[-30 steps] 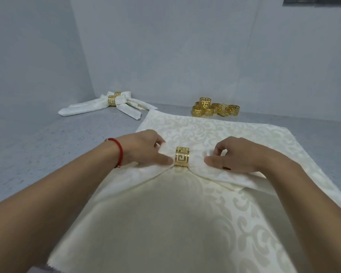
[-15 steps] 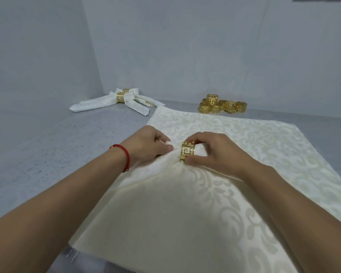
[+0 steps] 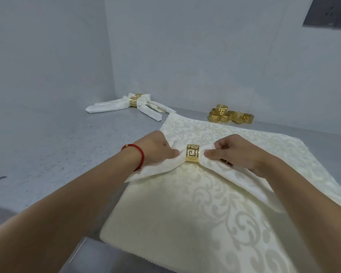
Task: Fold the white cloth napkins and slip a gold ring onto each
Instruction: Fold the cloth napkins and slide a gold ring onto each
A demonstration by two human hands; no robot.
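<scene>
Patterned cream cloth (image 3: 185, 223) spread flat on grey tabletop (image 3: 47, 154), nearest. On it, folded napkin (image 3: 159, 168) with gold ring (image 3: 192, 153) around its middle, wings flaring down left and right. Left hand (image 3: 156, 150), red bracelet (image 3: 139, 154) at wrist, grip pinching napkin just left of ring. Right hand (image 3: 234, 152), grip pinching napkin just right of ring. Further back left: finished napkins (image 3: 114, 105) already ringed. Back right, near wall: pile of loose gold rings (image 3: 229, 115).
</scene>
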